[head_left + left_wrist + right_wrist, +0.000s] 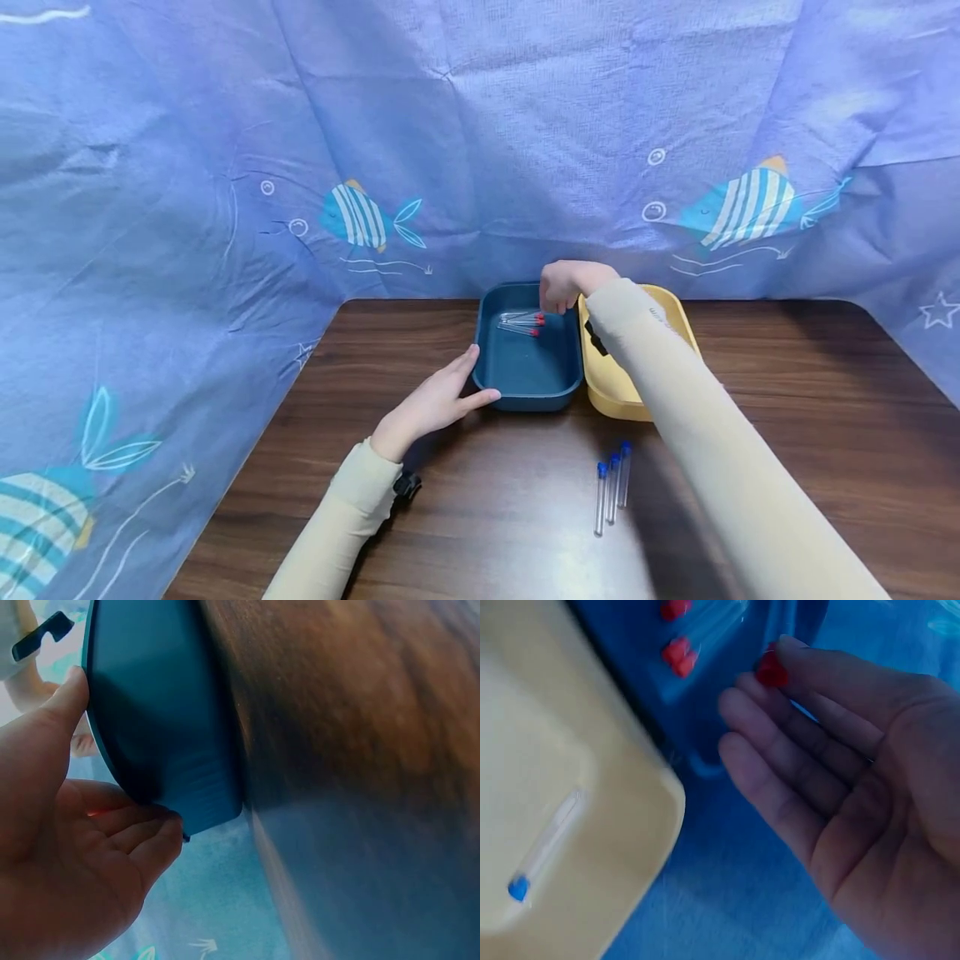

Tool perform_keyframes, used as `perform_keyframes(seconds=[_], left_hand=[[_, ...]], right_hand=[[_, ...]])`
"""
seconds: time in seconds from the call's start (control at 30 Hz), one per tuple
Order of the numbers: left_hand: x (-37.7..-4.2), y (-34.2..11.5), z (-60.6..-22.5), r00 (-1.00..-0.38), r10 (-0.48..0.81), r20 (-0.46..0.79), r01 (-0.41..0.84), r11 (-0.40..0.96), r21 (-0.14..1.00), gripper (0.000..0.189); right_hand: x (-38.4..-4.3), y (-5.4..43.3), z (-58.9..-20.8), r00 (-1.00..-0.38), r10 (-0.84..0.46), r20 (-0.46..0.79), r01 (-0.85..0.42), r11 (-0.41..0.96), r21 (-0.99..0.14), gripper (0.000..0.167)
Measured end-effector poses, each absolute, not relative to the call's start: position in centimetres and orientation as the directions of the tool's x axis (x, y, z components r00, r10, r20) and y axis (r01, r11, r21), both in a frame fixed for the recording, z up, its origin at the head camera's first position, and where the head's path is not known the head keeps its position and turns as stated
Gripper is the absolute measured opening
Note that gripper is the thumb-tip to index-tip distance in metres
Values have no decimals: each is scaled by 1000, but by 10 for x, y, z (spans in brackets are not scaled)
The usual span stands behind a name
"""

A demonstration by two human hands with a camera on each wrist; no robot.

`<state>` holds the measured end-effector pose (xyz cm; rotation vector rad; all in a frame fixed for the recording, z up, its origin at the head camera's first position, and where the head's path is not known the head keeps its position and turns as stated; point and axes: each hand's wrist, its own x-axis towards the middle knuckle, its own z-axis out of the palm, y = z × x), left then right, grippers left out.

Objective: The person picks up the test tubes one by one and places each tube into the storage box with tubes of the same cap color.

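Observation:
My right hand (564, 285) is over the far right part of a blue bin (525, 367). Its thumb and fingertips pinch a test tube by the red cap (771, 669); the glass is mostly hidden. Several red-capped test tubes (519, 325) lie together on that bin's floor. My left hand (435, 400) holds the bin's near left corner, thumb at the rim and bent fingers against the outer wall (187, 750). Beside the blue bin stands a yellow bin (618, 408), partly covered by my right forearm. A blue-capped test tube (547, 844) lies inside it.
Three blue-capped test tubes (612, 483) lie on the brown wooden table (487, 500), in front of the yellow bin. A blue fabric backdrop (487, 167) with printed fish hangs right behind the bins and along the left side.

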<state>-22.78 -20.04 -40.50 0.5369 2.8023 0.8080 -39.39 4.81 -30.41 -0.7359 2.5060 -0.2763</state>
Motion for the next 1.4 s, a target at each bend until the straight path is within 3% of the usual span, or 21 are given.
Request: perform_keyframes(seconds=[0.3, 0.6, 0.83, 1.2, 1.4], left_hand=[[-231, -203, -406, -915, 397, -75, 298, 787, 540, 98], [-231, -205, -404, -918, 389, -71, 293, 789, 540, 98], [-230, -206, -407, -917, 393, -72, 299, 794, 529, 97], [-230, -201, -403, -902, 424, -79, 324, 787, 525, 96], [-229, -205, -404, -910, 408, -81, 309, 793, 525, 96]], right_hand=[[-391, 32, -324, -703, -548, -453, -438, 836, -332, 23], [-391, 30, -335, -724, -490, -486, -384, 871, -306, 20], [-387, 25, -351, -696, -470, -543, -344, 882, -321, 26], [-389, 15, -358, -770, -299, -564, -250, 954, -165, 8], [-391, 7, -357, -824, -229, -519, -181, 973, -142, 9]])
